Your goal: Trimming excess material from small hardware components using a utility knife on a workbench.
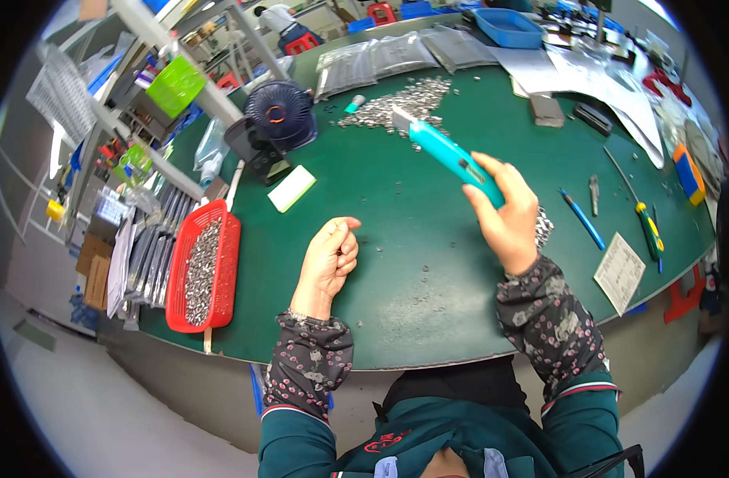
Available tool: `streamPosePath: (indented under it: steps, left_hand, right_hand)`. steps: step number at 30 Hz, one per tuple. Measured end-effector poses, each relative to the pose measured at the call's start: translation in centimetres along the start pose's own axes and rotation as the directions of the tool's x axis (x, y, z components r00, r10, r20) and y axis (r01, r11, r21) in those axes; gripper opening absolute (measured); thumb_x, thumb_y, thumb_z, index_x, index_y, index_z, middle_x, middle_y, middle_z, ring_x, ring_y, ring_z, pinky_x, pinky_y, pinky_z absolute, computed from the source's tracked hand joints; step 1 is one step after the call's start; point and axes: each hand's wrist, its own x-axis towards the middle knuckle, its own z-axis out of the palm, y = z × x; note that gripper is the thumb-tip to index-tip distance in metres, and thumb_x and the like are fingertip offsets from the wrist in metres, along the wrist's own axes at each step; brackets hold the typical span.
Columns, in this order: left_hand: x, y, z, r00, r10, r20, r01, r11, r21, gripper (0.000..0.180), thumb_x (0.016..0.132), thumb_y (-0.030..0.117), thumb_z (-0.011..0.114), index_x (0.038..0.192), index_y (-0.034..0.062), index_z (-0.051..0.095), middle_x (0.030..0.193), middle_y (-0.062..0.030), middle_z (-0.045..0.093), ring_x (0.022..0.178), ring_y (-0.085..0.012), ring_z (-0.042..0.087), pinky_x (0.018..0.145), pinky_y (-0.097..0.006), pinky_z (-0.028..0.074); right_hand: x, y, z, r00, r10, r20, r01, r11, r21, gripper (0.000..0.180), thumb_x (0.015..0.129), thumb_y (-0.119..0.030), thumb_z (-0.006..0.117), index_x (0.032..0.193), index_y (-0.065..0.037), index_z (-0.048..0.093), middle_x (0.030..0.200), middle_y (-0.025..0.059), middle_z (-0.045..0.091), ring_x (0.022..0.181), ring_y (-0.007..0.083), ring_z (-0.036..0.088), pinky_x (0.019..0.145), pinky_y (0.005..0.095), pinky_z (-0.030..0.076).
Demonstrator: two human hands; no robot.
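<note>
My right hand (pixel 508 215) is wrapped round the handle of a teal utility knife (pixel 453 159). The knife tilts up to the far left, and its wide pale blade (pixel 401 119) points at a loose pile of small metal parts (pixel 416 100) farther back. Partly hidden behind my right wrist lies a smaller heap of metal parts (pixel 544 228). My left hand (pixel 329 259) hovers over the green table near its front, fingers curled in and thumb against them. Whatever it may hold is hidden. A few tiny bits are scattered between my hands.
At the left table edge stands a red basket (pixel 230 267) of metal parts. Beyond it are a pale yellow pad (pixel 292 189) and a dark blue fan (pixel 280 114). Plastic-wrapped packs (pixel 400 56) line the back. A blue pen (pixel 583 219), a screwdriver (pixel 643 215) and a card (pixel 619 273) lie right.
</note>
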Motion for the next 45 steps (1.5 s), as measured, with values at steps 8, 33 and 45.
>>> streamPosePath:
  steps: [8,33,45]
  left_hand:
    - [1.0,-1.4,11.6,0.973,-0.151,0.176,0.001,0.762,0.647,0.018,0.084,0.013,0.049,0.097,0.0027,0.053,0.069,0.0023,0.047,0.052,-0.0013,0.034,0.042,-0.016,0.027]
    - [0.9,0.3,6.7,0.985,-0.023,0.172,0.033,0.998,-0.055,0.008,0.081,0.007,0.050,0.089,0.0058,0.050,0.075,-0.0049,0.048,0.048,-0.0055,0.033,0.035,-0.015,0.024]
    - [0.4,-0.3,-1.8,0.988,0.148,0.052,-0.127,0.948,-0.292,0.012,0.087,0.010,0.046,0.095,0.0024,0.051,0.078,-0.0055,0.050,0.049,-0.0043,0.034,0.035,-0.014,0.024]
  right_hand:
    - [1.4,1.4,-1.6,0.909,0.305,-0.284,-0.180,0.902,0.392,0.031,0.073,-0.007,0.064,0.102,-0.001,0.056,0.089,0.0048,0.058,0.071,0.0087,0.052,0.064,0.0225,0.043]
    - [0.2,-0.1,-0.7,0.980,0.197,-0.018,-0.183,0.941,0.285,0.031,0.069,-0.006,0.064,0.099,-0.002,0.057,0.090,0.0123,0.059,0.078,0.0216,0.058,0.069,0.0289,0.045]
    - [-2.0,-1.0,1.1,0.854,0.044,0.518,-0.159,0.971,0.180,0.032,0.066,-0.010,0.065,0.097,-0.002,0.058,0.085,0.0140,0.060,0.076,0.0268,0.059,0.067,0.0318,0.046]
